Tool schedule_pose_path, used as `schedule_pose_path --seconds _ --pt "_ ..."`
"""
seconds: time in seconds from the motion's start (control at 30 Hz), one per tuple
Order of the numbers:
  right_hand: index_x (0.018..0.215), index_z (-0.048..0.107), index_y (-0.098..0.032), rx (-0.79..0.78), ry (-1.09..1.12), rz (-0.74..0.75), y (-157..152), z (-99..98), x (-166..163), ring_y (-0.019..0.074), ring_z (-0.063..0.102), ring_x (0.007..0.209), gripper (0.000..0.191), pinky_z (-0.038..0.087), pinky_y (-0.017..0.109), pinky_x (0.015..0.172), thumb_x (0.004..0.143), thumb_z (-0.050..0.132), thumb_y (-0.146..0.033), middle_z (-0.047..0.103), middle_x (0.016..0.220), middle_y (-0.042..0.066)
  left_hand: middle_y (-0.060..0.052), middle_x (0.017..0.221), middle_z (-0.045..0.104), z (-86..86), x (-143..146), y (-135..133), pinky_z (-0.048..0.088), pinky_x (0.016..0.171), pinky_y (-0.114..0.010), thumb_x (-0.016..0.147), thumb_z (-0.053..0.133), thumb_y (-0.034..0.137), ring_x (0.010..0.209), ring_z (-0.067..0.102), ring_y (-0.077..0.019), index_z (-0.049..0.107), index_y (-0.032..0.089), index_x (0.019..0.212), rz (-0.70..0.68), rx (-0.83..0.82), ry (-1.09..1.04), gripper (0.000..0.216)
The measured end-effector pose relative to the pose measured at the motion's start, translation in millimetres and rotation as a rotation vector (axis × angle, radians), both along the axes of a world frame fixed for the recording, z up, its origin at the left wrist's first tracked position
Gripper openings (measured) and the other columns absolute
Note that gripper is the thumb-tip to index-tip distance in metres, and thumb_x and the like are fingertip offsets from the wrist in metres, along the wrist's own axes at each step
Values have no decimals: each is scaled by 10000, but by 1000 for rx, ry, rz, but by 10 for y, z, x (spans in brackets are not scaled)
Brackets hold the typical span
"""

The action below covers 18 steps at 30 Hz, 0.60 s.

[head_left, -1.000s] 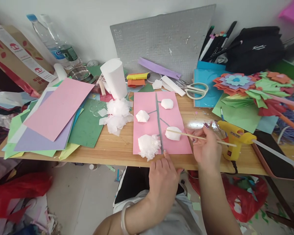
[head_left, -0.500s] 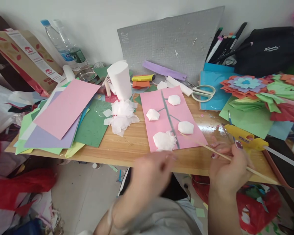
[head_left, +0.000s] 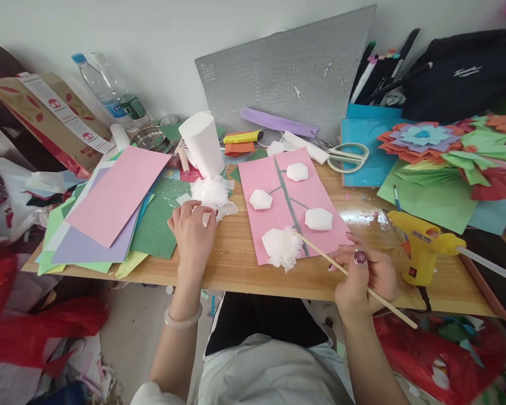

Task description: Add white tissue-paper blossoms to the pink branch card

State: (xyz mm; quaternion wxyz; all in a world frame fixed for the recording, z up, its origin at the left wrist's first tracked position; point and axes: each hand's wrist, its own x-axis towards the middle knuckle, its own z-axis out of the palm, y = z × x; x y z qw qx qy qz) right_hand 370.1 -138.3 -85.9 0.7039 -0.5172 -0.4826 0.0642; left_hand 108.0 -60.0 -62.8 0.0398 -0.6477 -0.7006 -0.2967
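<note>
A pink card [head_left: 287, 205] lies on the wooden table [head_left: 231, 253], with a grey stem drawn on it and white tissue flowers glued along it. My right hand [head_left: 365, 275] is closed on a thin wooden stick [head_left: 354, 278] whose tip touches the fluffy tissue flower [head_left: 280, 247] at the card's near edge. My left hand [head_left: 191, 228] rests on the table at the pile of loose white tissue pieces [head_left: 213, 197], fingers curled onto one of them.
A yellow glue gun [head_left: 424, 247] stands right of my right hand. Stacked coloured paper [head_left: 109, 208] covers the left side. A white cylinder [head_left: 202, 143], scissors [head_left: 348, 154], a grey cutting mat [head_left: 287, 70] and paper flowers [head_left: 438, 146] sit further back.
My left hand has left the card's near edge and moved left to the tissue pile. The stick's tip has shifted from the right tissue flower to the fluffy one.
</note>
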Motion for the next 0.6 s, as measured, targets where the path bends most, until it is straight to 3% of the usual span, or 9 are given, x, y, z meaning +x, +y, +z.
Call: schedule_pose_path --seconds 0.17,0.27,0.4,0.53,0.6 --pt "796 632 -218 32 145 -25 -3 -47 27 159 561 522 188 552 471 804 922 586 -349 566 527 -53 -61 1083 712 120 -45 -69 395 901 -449 857 626 284 1040 602 -286 700 223 788 -57 27 -114 118" --pt "813 657 -227 35 204 -28 7 -26 30 190 598 587 196 540 460 775 919 592 -378 581 551 -34 -33 940 736 193 -48 -226 425 894 -410 862 654 307 951 635 -235 702 233 812 -98 77 -233 102" --pt "623 627 -228 87 152 16 -33 51 24 192 556 541 359 504 436 700 944 534 -357 530 488 -13 -4 824 727 187 43 -386 469 828 -346 834 710 290 831 647 -179 715 231 813 -162 95 -473 63" --pt "515 561 -228 135 107 41 -197 143 107 161 499 450 451 465 414 654 952 467 -290 484 441 -18 -8 787 723 165 269 -441 506 732 -297 806 738 264 761 650 -154 715 212 816 -359 -44 -772 57" --pt "470 510 -239 84 69 53 -299 185 204 144 476 421 485 472 410 668 936 486 -373 459 420 -34 -18 781 723 176 421 -444 512 721 -296 800 750 280 751 650 -155 717 205 811 -425 -129 -857 83"
